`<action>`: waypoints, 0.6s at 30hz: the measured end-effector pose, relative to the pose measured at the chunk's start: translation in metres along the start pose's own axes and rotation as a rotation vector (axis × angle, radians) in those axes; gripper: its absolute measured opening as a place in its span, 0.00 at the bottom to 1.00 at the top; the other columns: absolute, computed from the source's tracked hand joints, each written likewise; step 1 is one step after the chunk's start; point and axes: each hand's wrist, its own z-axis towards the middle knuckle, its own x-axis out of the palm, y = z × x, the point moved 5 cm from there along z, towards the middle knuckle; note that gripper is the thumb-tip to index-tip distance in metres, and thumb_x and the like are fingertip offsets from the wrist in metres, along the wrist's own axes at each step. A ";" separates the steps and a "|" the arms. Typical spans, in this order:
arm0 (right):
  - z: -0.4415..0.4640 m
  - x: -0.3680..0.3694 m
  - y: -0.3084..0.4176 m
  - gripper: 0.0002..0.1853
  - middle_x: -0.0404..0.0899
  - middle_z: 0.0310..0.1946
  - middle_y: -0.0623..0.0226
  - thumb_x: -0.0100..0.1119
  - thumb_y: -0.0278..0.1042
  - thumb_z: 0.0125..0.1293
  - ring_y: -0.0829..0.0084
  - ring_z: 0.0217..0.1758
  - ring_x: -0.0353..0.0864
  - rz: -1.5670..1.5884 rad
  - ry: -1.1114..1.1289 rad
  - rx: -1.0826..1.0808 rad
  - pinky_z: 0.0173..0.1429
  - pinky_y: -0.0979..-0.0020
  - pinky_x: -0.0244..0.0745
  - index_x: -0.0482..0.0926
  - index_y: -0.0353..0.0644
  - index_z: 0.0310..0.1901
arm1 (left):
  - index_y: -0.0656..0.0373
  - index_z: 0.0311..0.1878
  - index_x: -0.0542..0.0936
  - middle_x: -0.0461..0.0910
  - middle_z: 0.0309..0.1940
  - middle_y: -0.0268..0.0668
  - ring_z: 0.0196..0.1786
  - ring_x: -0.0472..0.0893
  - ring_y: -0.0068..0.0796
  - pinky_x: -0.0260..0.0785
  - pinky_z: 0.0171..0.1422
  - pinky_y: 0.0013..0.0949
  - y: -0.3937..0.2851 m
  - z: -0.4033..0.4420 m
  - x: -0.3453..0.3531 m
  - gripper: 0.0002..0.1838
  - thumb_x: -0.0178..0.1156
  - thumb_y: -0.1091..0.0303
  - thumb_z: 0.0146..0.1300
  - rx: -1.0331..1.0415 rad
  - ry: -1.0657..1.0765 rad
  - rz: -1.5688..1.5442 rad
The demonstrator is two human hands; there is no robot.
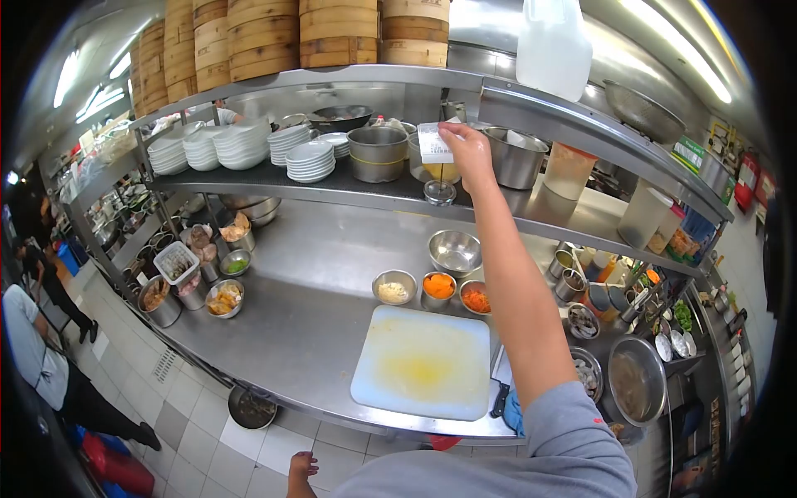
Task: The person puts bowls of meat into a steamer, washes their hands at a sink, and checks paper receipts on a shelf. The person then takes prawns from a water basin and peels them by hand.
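Note:
My right hand [469, 153] is raised to the shelf and pinches a white printed order slip [432, 143] between thumb and fingers. Just below the slip, a thin upright spike with a round metal base [440, 192] stands on the shelf; I cannot tell whether the slip touches the spike. Down by my side, below the counter edge, hangs my left hand [302, 466], fingers curled in with nothing visible in them. A white cutting board [422, 363] with yellow stains lies on the counter before me. A dark-handled knife [499, 398] and a blue cloth [513, 412] lie beside it.
Behind the board stand bowls of pale shreds [393, 287], orange pieces [438, 286] and an empty metal bowl [455, 252]. Stacked plates [242, 145] and pots [376, 153] fill the shelf, with bamboo steamers [263, 37] above. A person [50, 357] stands at far left.

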 end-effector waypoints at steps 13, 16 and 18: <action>0.000 0.000 -0.010 0.12 0.84 0.35 0.66 0.61 0.35 0.68 0.78 0.34 0.81 -0.181 0.024 -0.020 0.34 0.75 0.76 0.84 0.36 0.47 | 0.56 0.56 0.73 0.83 0.41 0.44 0.29 0.84 0.44 0.78 0.30 0.42 0.013 -0.004 -0.004 0.17 0.55 0.62 0.66 0.014 0.000 -0.018; -0.003 0.004 -0.011 0.14 0.84 0.34 0.66 0.61 0.37 0.68 0.78 0.33 0.82 -0.177 0.029 0.038 0.28 0.76 0.75 0.83 0.36 0.48 | 0.57 0.56 0.73 0.83 0.40 0.44 0.29 0.84 0.45 0.79 0.30 0.43 0.017 -0.005 -0.003 0.17 0.55 0.62 0.67 0.007 0.000 -0.018; -0.001 0.004 -0.016 0.14 0.84 0.33 0.65 0.61 0.38 0.69 0.77 0.33 0.82 -0.153 0.024 0.030 0.26 0.77 0.75 0.82 0.36 0.48 | 0.57 0.56 0.74 0.83 0.40 0.44 0.30 0.84 0.45 0.79 0.30 0.43 0.021 -0.004 -0.005 0.17 0.55 0.62 0.67 -0.030 -0.011 -0.030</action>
